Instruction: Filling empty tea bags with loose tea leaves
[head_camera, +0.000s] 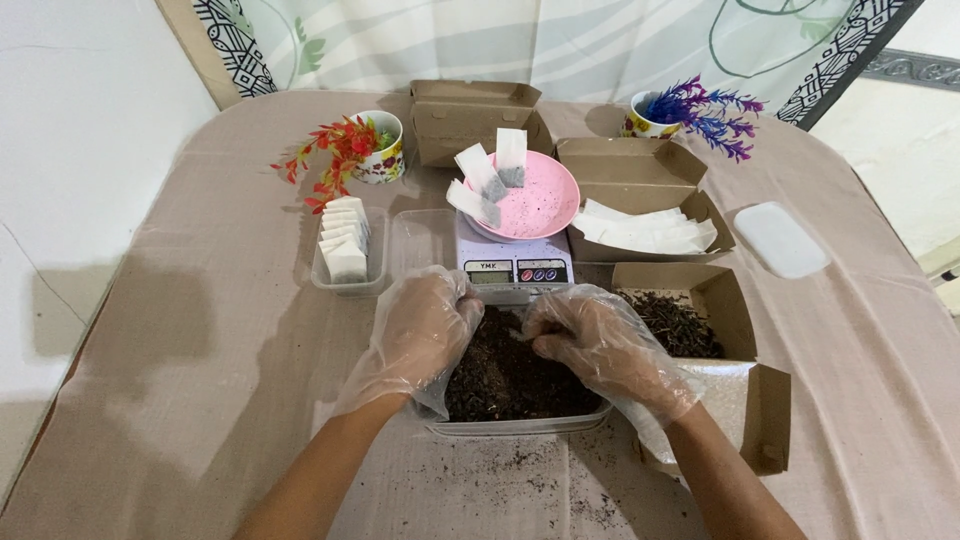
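Observation:
Both hands wear loose clear plastic gloves and hover over a clear tray (520, 425) filled with dark loose tea leaves (510, 380). My left hand (420, 335) rests at the tray's left edge with curled fingers. My right hand (595, 340) curls over the leaves, pinching something small that the fingers hide. Just behind the tray stands a white kitchen scale (512, 265) bearing a pink bowl (540, 200) with three white filled tea bags (482, 175) leaning on its rim.
A clear tub of filled white bags (346, 245) sits left; an empty clear tub (422, 240) beside it. Cardboard boxes hold empty bags (650, 230) and dry leaves (680, 320). A white lid (780, 240), two flower mugs (380, 150) (650, 120), spilled crumbs (530, 470).

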